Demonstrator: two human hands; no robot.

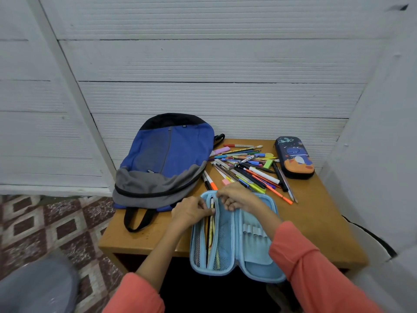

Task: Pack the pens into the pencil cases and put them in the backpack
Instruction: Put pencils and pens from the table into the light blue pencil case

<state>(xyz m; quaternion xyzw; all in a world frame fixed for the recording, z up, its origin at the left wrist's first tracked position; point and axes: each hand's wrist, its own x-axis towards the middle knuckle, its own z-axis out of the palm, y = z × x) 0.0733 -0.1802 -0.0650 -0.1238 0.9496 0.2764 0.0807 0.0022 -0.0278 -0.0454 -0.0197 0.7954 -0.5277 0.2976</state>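
A light blue pencil case (252, 251) lies open at the table's front edge, with several pens (211, 231) standing in its left mesh pocket. My left hand (191, 211) pinches the top of those pens at the pocket's left side. My right hand (239, 197) grips the pocket's upper rim, fingers curled over the fabric. A loose pile of pens and markers (248, 170) lies behind the case. A dark blue space-print pencil case (294, 158) sits shut at the back right. The blue and grey backpack (164, 159) lies flat on the left.
The small wooden table (316, 218) stands against a white ribbed wall. A black strap of the backpack (135, 220) hangs near the front left edge. Patterned floor tiles (56, 224) show to the left, and a white panel (383, 154) closes in on the right.
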